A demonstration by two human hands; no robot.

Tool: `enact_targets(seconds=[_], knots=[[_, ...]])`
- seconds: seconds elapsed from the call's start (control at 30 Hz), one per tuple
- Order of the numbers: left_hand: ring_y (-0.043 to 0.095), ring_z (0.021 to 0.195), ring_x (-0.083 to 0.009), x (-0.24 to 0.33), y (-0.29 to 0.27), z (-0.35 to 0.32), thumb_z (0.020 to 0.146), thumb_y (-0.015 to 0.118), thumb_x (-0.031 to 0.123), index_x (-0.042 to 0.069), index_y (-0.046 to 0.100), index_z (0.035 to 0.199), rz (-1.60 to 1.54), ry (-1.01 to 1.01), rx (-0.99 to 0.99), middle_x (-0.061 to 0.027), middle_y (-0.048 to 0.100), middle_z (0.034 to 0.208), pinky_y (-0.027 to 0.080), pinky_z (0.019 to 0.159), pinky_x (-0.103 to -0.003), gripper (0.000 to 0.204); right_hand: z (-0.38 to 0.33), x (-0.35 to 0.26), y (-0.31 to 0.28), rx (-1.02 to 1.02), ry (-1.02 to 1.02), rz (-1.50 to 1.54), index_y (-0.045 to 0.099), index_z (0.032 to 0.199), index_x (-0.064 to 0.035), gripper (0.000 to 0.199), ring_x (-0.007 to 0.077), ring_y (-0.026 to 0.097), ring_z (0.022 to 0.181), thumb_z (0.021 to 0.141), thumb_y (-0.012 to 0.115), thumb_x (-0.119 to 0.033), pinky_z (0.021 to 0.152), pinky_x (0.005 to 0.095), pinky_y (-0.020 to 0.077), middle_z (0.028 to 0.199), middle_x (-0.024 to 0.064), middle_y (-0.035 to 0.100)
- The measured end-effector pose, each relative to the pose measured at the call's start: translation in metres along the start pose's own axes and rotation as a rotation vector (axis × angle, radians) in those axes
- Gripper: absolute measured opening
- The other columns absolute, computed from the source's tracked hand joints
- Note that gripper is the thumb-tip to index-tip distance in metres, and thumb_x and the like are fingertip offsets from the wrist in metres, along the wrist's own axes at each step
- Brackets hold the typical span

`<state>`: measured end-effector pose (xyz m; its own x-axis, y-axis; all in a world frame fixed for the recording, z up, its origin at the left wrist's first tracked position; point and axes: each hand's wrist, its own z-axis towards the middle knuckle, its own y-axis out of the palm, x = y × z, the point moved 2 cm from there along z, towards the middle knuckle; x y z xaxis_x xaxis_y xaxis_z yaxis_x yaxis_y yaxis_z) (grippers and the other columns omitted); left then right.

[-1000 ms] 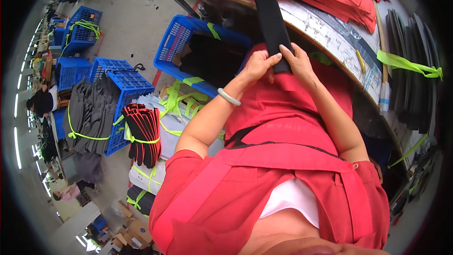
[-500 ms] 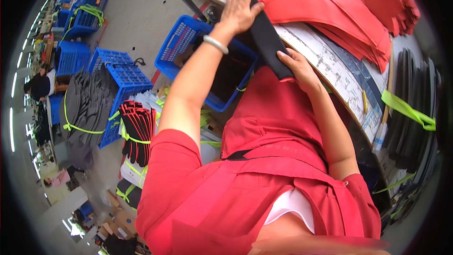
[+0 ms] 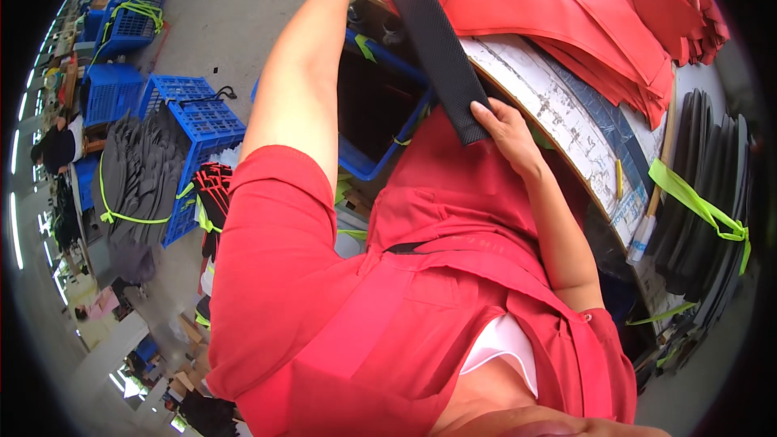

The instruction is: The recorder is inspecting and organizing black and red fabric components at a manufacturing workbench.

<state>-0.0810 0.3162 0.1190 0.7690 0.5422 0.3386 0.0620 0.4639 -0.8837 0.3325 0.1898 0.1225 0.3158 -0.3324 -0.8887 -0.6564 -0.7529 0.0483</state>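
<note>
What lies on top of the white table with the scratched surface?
Overlapping flat red fabric-like pieces, a dark blue band partly under them, and a thin yellow stick. A long black ribbed strip reaches over the table. What the red pieces cover cannot be seen.

The right hand (image 3: 511, 136) holds a black strip (image 3: 430, 36) (ribbed).

Worktable (image 3: 526, 73) with a worn, white-patched top. Overlapping flat red pieces (image 3: 558, 16) lie heaped back from the near edge; a dark blue strip (image 3: 619, 137) runs beside the heap; a slim yellow stick (image 3: 619, 179) lies by the near edge, toward the right end.
</note>
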Motion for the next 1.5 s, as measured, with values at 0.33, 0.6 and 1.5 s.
enact_targets(seconds=[0.33, 0.6, 1.5], knots=[[0.055, 0.092, -0.0129, 0.048, -0.058, -0.285, 0.090, 0.066, 0.023, 0.003, 0.057, 0.112, -1.377, -0.272, -0.311, -0.0055, 0.059, 0.101, 0.047, 0.082, -0.030, 0.032, -0.003, 0.012, 0.022, 0.091, 0.056, 0.052, 0.057, 0.085, -0.0055, 0.028, 0.0051, 0.046, 0.047, 0.096, 0.057, -0.031, 0.045, 0.0226, 0.0392, 0.062, -0.0030, 0.050], [0.067, 0.074, -0.0223, -0.033, -0.046, -0.445, 0.092, 0.062, 0.012, -0.002, 0.059, 0.102, -1.663, -1.077, -0.507, -0.0118, 0.066, 0.093, 0.058, 0.064, -0.032, 0.018, -0.017, 0.040, 0.067, -0.045, -0.109, -0.227, 0.057, 0.116, -0.0009, 0.027, 0.0073, 0.055, 0.064, 0.098, 0.054, -0.021, 0.054, 0.0212, 0.0446, 0.078, 0.0050, 0.062], [0.058, 0.106, -0.0346, -0.100, 0.101, -0.519, 0.096, 0.052, 0.015, 0.001, 0.048, 0.128, -1.433, -1.638, -0.735, -0.0185, 0.058, 0.119, 0.052, 0.090, -0.046, 0.036, -0.005, 0.045, 0.066, 0.063, -0.096, -0.382, 0.065, 0.105, -0.0043, 0.016, 0.0053, 0.051, 0.059, 0.094, 0.057, -0.013, 0.053, 0.0205, 0.0426, 0.070, 0.0002, 0.060]])
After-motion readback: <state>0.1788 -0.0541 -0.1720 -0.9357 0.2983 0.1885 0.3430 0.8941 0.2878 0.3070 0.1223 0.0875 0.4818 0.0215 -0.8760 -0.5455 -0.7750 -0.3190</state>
